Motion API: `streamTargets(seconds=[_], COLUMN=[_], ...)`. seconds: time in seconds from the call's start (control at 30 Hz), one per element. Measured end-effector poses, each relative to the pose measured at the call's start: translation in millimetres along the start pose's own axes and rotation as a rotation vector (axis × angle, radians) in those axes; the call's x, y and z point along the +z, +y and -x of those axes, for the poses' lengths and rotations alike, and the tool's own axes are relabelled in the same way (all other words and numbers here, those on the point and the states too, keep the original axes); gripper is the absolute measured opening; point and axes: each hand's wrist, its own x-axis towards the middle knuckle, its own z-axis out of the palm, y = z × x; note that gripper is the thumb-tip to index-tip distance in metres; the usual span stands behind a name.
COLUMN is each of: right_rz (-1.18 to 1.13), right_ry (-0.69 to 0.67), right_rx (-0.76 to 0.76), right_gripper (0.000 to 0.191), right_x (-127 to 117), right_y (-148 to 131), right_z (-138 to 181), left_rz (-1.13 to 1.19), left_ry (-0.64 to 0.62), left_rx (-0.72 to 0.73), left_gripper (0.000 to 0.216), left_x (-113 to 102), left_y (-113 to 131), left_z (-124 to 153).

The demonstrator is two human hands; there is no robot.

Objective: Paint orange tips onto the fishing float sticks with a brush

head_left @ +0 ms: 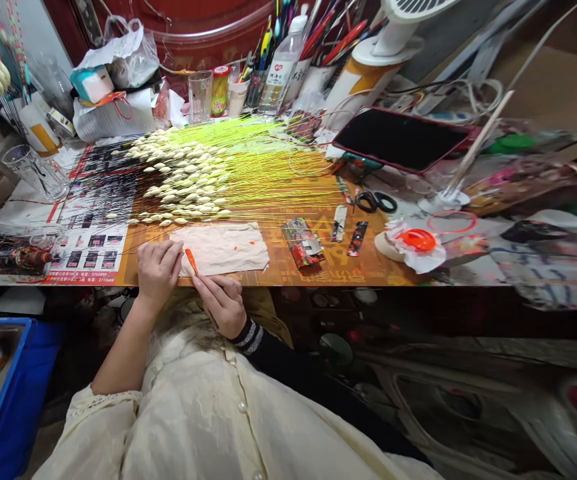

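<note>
My right hand [224, 305] is closed in a pen-like grip on a slim orange-tipped paintbrush [191, 261]. Its orange end points up and left, toward my other hand. My left hand [158, 270] is pinched at the left edge of a pale cloth [228, 247]; what lies between its fingertips is too small to make out. A few orange spots mark the cloth. Just beyond it lie many fishing floats [188, 180] with cream bodies and thin yellow and dark stems.
Orange paint [417, 239] sits in a paper-lined holder at right. Black scissors [375, 202], a phone [401, 139] and a decorated packet [302, 242] lie nearer the middle. A water bottle [279, 70] and a glass mug [35, 172] stand behind. A blue crate [23, 373] is below left.
</note>
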Motion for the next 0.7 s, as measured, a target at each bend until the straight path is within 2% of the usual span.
streamTargets(seconds=[0.3, 0.7], right_rz=[0.016, 0.006], right_ry=[-0.001, -0.006], right_rx=[0.007, 0.011], right_gripper=[0.062, 0.062], right_x=[1.3, -0.9], right_y=[-0.8, -1.8], right_z=[-1.4, -2.7], left_rz=[-0.009, 0.031], left_ry=[0.017, -0.039], left_rx=[0.013, -0.049], left_gripper=[0.026, 0.027], left_x=[-0.3, 0.1], left_y=[0.6, 0.2], left_z=[-0.4, 1.1])
